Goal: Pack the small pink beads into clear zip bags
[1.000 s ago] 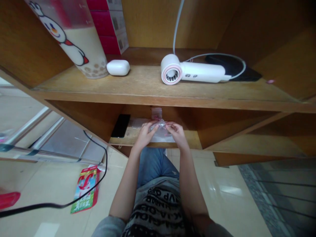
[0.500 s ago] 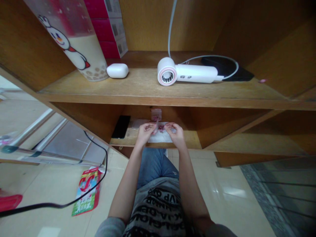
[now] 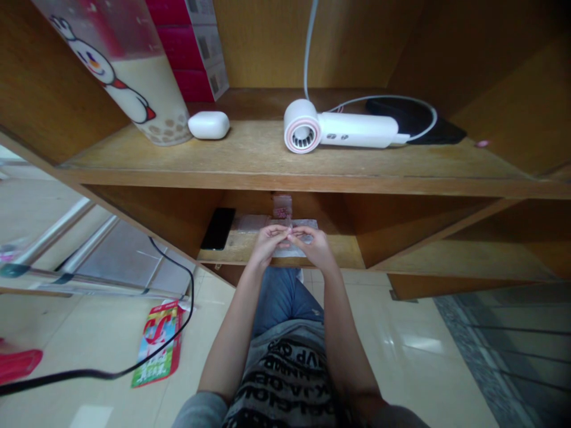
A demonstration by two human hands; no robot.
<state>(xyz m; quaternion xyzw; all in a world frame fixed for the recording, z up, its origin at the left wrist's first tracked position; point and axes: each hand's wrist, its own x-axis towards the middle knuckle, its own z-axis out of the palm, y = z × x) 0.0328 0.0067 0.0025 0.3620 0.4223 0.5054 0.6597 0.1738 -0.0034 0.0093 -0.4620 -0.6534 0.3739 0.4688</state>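
Observation:
My left hand [image 3: 267,244] and my right hand [image 3: 317,245] meet fingertip to fingertip inside the lower shelf compartment. Between them a small clear plastic bag [image 3: 289,222] pokes up, pinched by the left fingers. The right fingers are closed against the same spot; whatever they grip is too small to make out. Under both hands lies a white sheet [image 3: 289,252], mostly covered by them. Just behind it, a small clear packet with pink bits [image 3: 282,207] leans at the back of the compartment. Flat clear plastic [image 3: 252,223] rests left of the hands.
A black phone [image 3: 218,228] lies at the compartment's left. On the shelf above are a milk tea cup [image 3: 147,95], a white earbud case [image 3: 209,125] and a white handheld fan [image 3: 357,129] with a cable. A black cord [image 3: 134,364] crosses a colourful package [image 3: 157,342] on the floor.
My right hand has moved left and my left hand slightly right, so their fingertips now meet. The pink bits seen on the white sheet are now hidden behind my hands.

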